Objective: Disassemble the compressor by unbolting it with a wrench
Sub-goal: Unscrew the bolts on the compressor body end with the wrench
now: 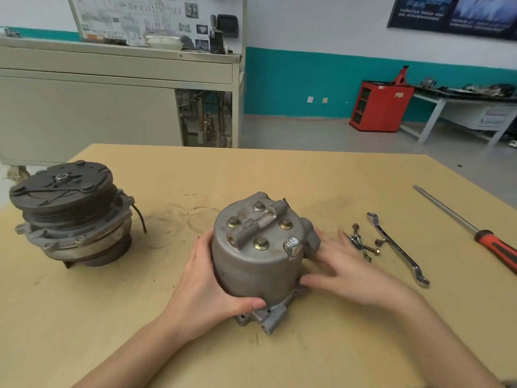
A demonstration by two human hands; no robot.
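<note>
Upright compressor (257,259) between the hands: left hand (205,281) curling round its side, right hand (344,264) spread, thumb touching its base.

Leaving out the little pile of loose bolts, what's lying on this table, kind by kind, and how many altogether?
Compressor pieces: 2, the housing and the pulley section
Hand tools: 2, the wrench and the screwdriver
Total: 4
</note>
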